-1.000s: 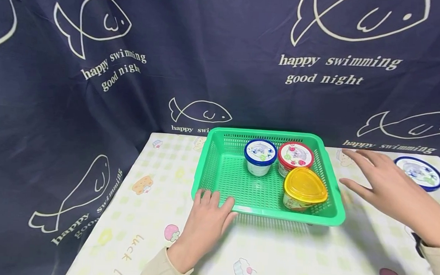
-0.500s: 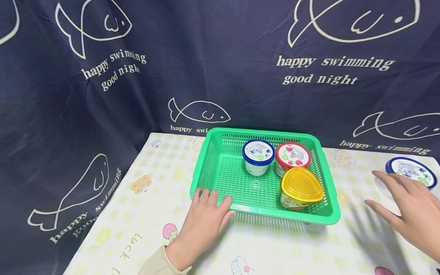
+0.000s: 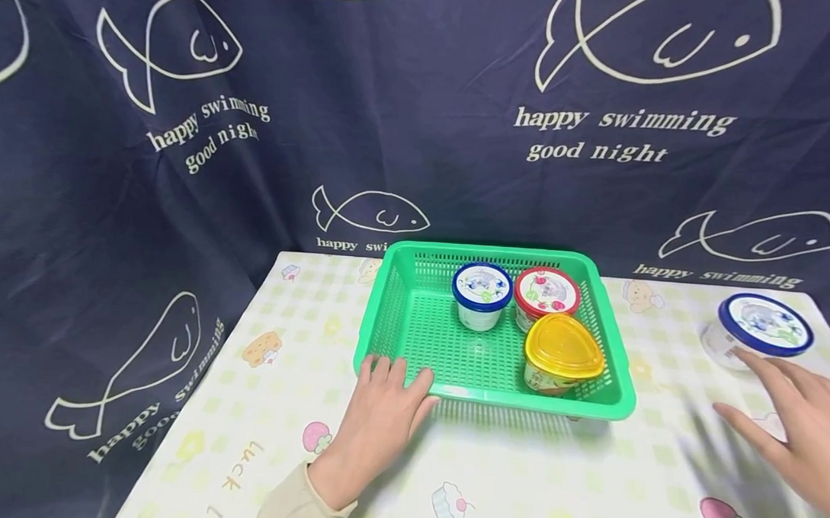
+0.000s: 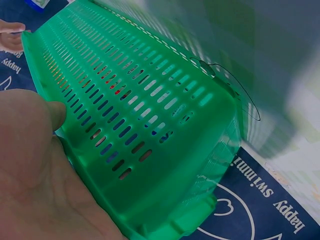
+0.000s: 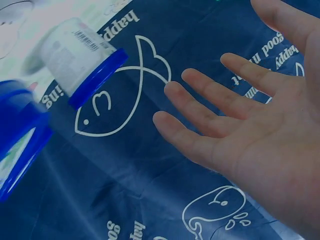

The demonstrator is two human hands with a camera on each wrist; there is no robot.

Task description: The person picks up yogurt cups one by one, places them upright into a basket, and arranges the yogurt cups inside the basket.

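"How are the fingers held?"

"On the left hand, they are hooked over the near rim of the green basket, thumb outside. On the right hand, they are spread, and in the right wrist view they are seen apart from the blue-lidded tub."

"And the hands?"

"The left is turned back uppermost, its forearm covered by a beige sleeve; the right is extended in from the right edge."

"Where is the tub placed?"

"Upright on the worktop, near its far right corner, well apart from the basket. In the basket, a blue-lidded cup, a red-lidded cup and a yellow-lidded cup are grouped, the yellow nearest."

"The surface, the room?"

"The worktop is covered by a pale checked cloth, printed with strawberries, a cupcake and 'luck'. It is backed and flanked on the left by a navy curtain, marked with white fish outlines and 'happy swimming good night'."
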